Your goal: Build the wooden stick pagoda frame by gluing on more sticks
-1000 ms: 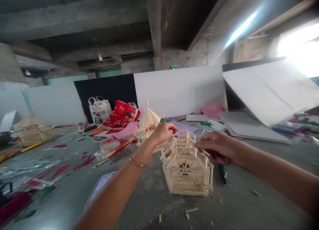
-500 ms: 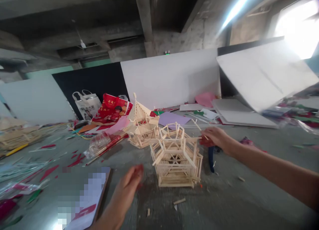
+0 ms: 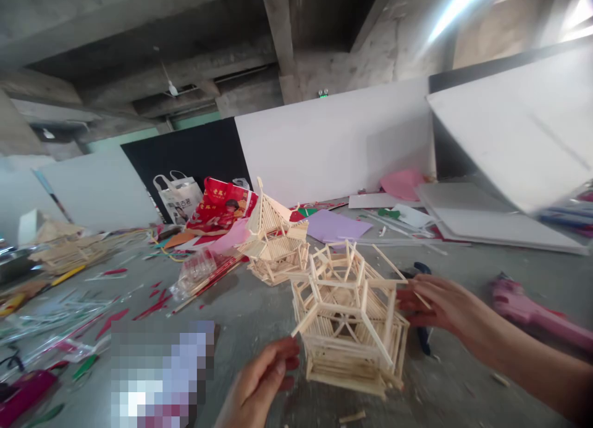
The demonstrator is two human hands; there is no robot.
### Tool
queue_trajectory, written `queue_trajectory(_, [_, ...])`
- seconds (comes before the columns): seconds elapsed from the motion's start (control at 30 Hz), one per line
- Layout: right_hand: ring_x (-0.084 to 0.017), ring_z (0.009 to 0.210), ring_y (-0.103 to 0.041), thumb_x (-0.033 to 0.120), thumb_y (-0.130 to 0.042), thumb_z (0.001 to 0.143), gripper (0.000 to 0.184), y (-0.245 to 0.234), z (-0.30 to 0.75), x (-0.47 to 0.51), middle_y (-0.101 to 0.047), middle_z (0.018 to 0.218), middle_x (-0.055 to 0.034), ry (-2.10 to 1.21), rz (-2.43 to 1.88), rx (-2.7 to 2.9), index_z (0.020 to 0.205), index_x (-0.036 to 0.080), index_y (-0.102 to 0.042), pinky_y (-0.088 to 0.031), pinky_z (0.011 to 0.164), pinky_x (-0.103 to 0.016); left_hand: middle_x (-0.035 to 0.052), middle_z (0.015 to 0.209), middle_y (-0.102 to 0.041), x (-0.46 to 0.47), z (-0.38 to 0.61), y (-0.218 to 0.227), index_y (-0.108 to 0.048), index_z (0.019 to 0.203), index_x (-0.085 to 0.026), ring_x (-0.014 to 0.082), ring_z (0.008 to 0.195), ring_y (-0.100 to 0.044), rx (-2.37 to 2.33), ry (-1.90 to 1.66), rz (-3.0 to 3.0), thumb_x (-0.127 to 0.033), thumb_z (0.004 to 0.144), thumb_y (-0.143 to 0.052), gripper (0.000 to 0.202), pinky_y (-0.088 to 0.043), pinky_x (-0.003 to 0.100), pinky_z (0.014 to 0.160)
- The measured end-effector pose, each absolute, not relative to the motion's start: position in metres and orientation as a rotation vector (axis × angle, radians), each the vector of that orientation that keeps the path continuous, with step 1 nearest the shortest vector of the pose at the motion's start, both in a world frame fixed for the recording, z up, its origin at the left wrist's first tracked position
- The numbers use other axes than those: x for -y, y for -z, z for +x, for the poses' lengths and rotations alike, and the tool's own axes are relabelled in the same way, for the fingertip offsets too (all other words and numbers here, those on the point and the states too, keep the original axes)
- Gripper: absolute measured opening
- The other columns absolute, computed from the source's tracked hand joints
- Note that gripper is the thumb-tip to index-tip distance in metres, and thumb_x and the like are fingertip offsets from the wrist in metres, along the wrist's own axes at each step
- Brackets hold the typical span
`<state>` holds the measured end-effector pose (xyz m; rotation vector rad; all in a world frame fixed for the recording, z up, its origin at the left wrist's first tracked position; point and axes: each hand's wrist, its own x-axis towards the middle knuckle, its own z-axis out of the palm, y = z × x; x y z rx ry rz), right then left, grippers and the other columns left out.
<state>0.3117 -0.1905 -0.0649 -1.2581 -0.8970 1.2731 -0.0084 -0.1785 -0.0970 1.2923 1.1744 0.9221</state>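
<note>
Loosely curled over the gray work surface (image 3: 245, 310), just beside the near left side of a wooden stick model (image 3: 347, 344), the left hand (image 3: 269, 372) is empty while the right hand (image 3: 442, 307) pinches a thin stick (image 3: 389, 264).

Two hands (image 3: 264, 378) (image 3: 438, 301), three stick models (image 3: 340, 310)

Two models are standing center, one far left; two bags (image 3: 222, 205) are resting behind. One purple sheet (image 3: 338, 226) and one pink tool (image 3: 528, 307) are lying around. One green sign (image 3: 323, 96) is glowing.
</note>
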Motion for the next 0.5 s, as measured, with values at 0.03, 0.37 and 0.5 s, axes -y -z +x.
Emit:
queue_trajectory(0.03, [-0.025,0.092,-0.059,0.038,-0.057,0.081,0.02,0.066,0.313,0.193,-0.063,0.095,-0.009,-1.288,-1.243,0.89,0.077,0.018,-0.055,-0.052,0.076,-0.034,0.0118,0.109,-0.067,0.18,-0.008,0.093,-0.069,0.101,-0.022,0.0285,0.098,-0.062,-1.168,-0.9,1.296,-0.064,0.066,-0.061,0.055,-0.051,0.037,0.079])
queue_trajectory(0.37, [-0.028,0.104,-0.054,0.036,-0.055,0.087,0.018,0.07,0.316,0.196,-0.062,0.105,-0.0076,-1.322,-1.193,0.892,0.079,0.02,-0.06,-0.051,0.082,-0.037,0.0081,0.111,-0.066,0.202,0.021,0.075,-0.067,0.103,-0.028,0.0282,0.105,-0.059,-1.296,-0.98,1.495,-0.052,0.071,-0.06,0.041,-0.046,0.035,0.091])
queue_trajectory(0.5, [-0.029,0.109,-0.052,0.039,-0.054,0.088,0.022,0.068,0.314,0.201,-0.061,0.108,-0.0079,-1.302,-1.204,0.933,0.082,0.02,-0.063,-0.051,0.081,-0.035,0.0082,0.107,-0.068,0.2,0.024,0.071,-0.067,0.099,-0.027,0.0259,0.095,-0.063,-1.324,-0.987,1.568,-0.049,0.071,-0.061,0.037,-0.05,0.031,0.082])
